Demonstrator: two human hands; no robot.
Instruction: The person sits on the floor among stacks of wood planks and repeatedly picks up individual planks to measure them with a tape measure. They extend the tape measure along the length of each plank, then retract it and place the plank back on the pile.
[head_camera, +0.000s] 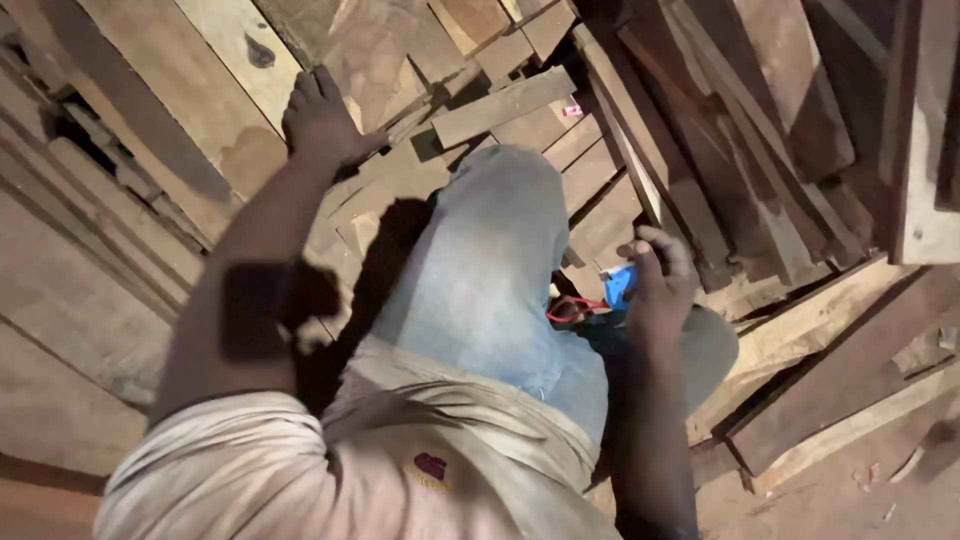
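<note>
While braced on loose offcuts — left hand (322, 122) spread flat on a plank (215, 110), grip wide, holding nothing; right hand (660, 285) closed around a small blue tool (620, 286) beside the knee (505, 215), red cord (570, 308) trailing. Likely risk: boards shifting underfoot, cord snagging. Small pink-and-white tag (572, 111) stuck on a board up ahead

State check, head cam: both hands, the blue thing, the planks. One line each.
left hand: flat on a plank, fingers spread, holds nothing
right hand: closed around the blue tool
blue tool: gripped, mostly hidden; red loop hangs off it
planks: loose, stacked at crossing angles
raised knee: bent, in jeans, over the pile
</note>
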